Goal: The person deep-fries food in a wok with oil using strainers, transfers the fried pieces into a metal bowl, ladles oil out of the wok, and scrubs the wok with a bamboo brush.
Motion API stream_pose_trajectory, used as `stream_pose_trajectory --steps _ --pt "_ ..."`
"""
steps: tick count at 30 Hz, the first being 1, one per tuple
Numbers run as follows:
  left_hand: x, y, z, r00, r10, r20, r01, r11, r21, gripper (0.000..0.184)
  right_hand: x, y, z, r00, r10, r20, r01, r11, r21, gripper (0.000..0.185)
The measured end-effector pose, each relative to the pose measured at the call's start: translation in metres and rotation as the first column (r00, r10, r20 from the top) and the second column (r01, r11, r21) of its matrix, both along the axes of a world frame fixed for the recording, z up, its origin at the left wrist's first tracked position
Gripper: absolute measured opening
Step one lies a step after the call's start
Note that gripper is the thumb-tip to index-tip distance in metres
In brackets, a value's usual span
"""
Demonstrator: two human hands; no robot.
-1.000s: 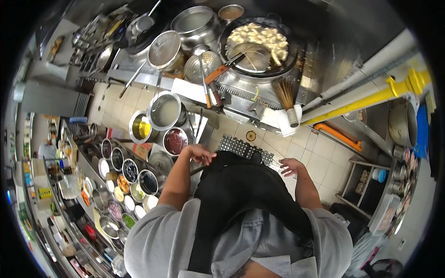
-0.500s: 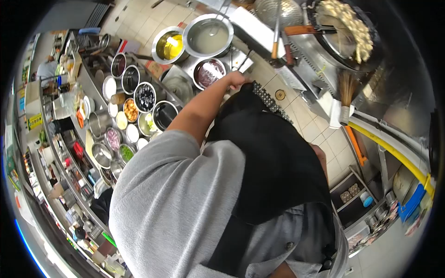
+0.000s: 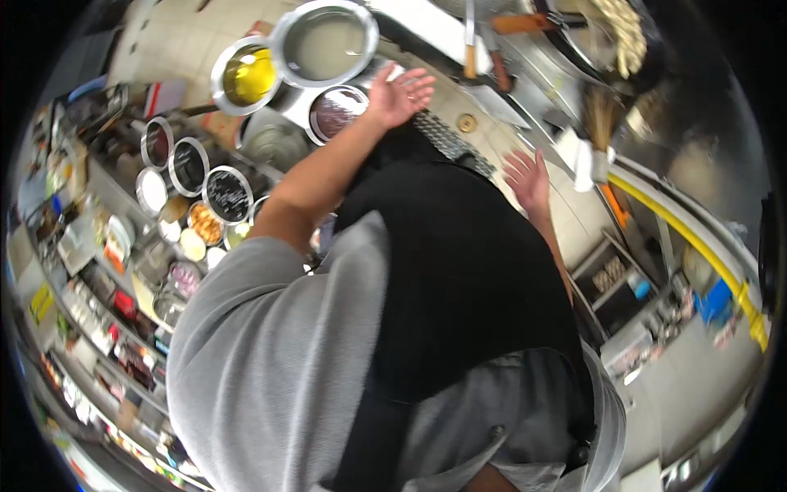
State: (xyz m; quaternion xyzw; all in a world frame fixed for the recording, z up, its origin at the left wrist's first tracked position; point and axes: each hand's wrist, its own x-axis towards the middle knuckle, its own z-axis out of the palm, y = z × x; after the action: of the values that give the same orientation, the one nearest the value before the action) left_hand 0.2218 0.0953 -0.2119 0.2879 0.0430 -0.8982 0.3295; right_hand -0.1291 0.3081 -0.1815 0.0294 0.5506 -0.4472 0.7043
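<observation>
My left hand (image 3: 402,95) is raised with its fingers spread and the palm bare. It is nearest to a metal pot (image 3: 312,115) of dark red contents, in front of its right side in view. My right hand (image 3: 529,182) is also open, fingers apart, above the tiled floor to the right of my black apron (image 3: 467,271). Neither hand holds anything. Between them, beyond the apron, shows a black-and-white patterned strip (image 3: 455,139).
Beyond the left hand stand a large pot (image 3: 276,45) of cloudy liquid and a bowl (image 3: 216,78) of yellow liquid. Several ingredient containers line the left counter. At right are a wok (image 3: 652,61) with pale food, a straw brush (image 3: 601,123) and a yellow pipe (image 3: 668,209).
My left hand, bunched at the apron's edge before, has lifted and spread its fingers. My right hand has come out from beside the apron, open. The view has shifted.
</observation>
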Motion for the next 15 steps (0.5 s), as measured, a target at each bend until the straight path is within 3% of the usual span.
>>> stream_pose_trajectory --steps 2,4,8,15 --pt "-0.008 0.000 0.010 0.998 -0.058 0.022 0.058 0.998 -0.005 0.070 0.030 -0.028 0.041 0.913 -0.186 0.362 0.268 0.944 -0.191 0.081" --pt "-0.018 0.004 0.035 0.995 -0.099 0.017 0.099 0.995 -0.014 0.065 0.048 -0.052 0.071 0.844 -0.238 0.481 0.394 0.883 -0.255 0.086" --pt "-0.041 0.010 0.080 0.971 -0.199 -0.130 0.193 0.980 -0.052 0.063 0.063 -0.086 0.113 0.782 -0.291 0.551 0.524 0.785 -0.331 0.090" --pt "-0.097 -0.001 0.128 0.900 -0.200 -0.389 0.148 0.976 -0.158 0.069 0.046 -0.106 0.147 0.731 -0.212 0.649 0.597 0.660 -0.456 0.086"
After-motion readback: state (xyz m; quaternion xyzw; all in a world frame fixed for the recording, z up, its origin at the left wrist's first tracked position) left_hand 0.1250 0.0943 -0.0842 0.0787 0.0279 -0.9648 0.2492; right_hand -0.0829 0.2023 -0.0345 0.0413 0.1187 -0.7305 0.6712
